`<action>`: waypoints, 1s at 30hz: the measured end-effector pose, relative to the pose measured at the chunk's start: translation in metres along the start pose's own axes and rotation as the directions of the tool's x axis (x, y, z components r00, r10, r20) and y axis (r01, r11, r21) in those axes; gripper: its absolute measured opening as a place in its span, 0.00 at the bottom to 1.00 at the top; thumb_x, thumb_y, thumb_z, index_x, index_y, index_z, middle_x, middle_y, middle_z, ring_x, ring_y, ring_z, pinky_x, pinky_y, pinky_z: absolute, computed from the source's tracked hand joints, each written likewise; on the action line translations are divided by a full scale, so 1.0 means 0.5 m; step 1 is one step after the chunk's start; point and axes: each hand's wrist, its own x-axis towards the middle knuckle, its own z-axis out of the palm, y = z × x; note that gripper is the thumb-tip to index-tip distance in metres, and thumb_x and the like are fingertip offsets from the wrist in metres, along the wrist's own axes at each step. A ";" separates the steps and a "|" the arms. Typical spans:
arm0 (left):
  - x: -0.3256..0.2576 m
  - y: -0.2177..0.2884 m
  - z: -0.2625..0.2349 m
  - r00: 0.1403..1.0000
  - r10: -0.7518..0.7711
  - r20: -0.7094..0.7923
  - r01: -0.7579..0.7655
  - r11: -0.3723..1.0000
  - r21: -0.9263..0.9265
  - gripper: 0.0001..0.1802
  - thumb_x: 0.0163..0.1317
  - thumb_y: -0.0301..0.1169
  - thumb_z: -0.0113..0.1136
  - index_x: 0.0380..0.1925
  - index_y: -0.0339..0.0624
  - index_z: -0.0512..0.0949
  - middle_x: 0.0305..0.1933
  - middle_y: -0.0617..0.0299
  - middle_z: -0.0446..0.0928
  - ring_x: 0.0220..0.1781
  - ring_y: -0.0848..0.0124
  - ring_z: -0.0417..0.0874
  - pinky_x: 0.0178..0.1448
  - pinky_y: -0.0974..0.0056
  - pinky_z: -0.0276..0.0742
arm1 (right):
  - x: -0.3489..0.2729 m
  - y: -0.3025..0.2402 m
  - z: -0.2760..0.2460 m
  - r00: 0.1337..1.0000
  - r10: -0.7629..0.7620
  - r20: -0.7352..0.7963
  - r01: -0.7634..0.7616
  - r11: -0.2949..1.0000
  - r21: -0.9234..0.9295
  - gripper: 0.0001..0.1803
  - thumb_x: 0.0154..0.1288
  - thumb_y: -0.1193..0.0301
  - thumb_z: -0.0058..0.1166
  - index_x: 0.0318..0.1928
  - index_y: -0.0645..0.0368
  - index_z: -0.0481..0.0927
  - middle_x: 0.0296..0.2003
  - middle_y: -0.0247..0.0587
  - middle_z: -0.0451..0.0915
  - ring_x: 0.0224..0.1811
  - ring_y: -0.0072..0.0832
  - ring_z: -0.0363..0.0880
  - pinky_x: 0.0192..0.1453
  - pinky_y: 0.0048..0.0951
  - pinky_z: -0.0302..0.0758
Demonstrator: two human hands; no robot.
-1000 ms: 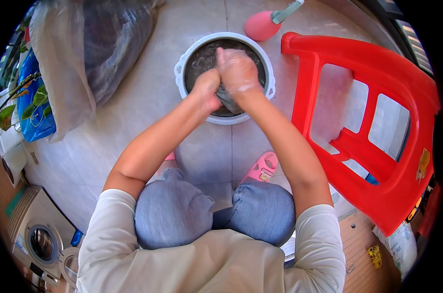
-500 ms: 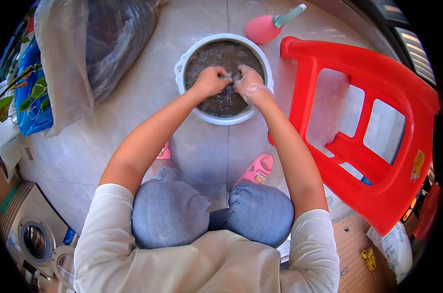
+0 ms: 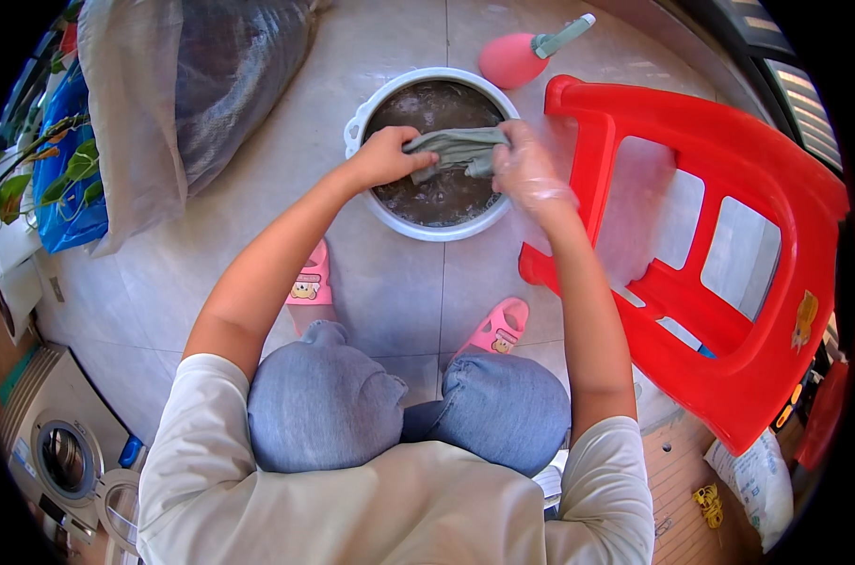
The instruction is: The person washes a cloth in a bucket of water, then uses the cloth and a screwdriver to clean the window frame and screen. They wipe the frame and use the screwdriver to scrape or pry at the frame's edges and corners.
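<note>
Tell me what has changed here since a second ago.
The left hand has moved left and the right hand right, drawing apart. The grey-green cloth, bunched between them a second ago, is now stretched from one to the other over the dark water, held by both. The pale basin, pink bottle and red plastic frame stayed in place.

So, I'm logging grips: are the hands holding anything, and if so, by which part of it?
Yes, a grey-green cloth, bunched over the basin: the left hand grips its left end, the right hand its right end.
</note>
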 end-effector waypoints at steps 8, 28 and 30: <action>0.028 0.016 0.044 0.920 -0.389 0.055 0.322 0.667 -0.672 0.18 0.64 0.27 0.47 0.54 0.47 0.61 0.42 0.58 0.66 0.31 0.70 0.71 0.41 0.60 0.82 | 0.070 0.040 0.122 0.969 -0.041 0.243 0.194 0.734 -0.651 0.21 0.59 0.74 0.47 0.55 0.56 0.68 0.47 0.57 0.75 0.50 0.47 0.76 0.52 0.39 0.74; 0.010 0.071 0.082 0.854 -0.460 0.241 0.325 0.112 -0.939 0.05 0.56 0.30 0.57 0.30 0.42 0.75 0.28 0.59 0.74 0.27 0.66 0.76 0.36 0.65 0.74 | 0.009 -0.026 0.118 0.890 -0.422 -0.172 0.321 0.849 -0.421 0.07 0.63 0.67 0.45 0.33 0.58 0.71 0.27 0.50 0.77 0.32 0.48 0.78 0.38 0.47 0.75; -0.002 0.074 0.077 0.834 -0.519 0.187 0.362 0.259 -0.896 0.09 0.58 0.30 0.54 0.38 0.44 0.72 0.32 0.59 0.74 0.27 0.65 0.77 0.31 0.67 0.74 | 0.033 -0.004 0.094 0.935 -0.298 -0.193 0.205 0.897 -0.392 0.08 0.63 0.67 0.45 0.35 0.59 0.71 0.28 0.51 0.77 0.34 0.49 0.78 0.39 0.47 0.75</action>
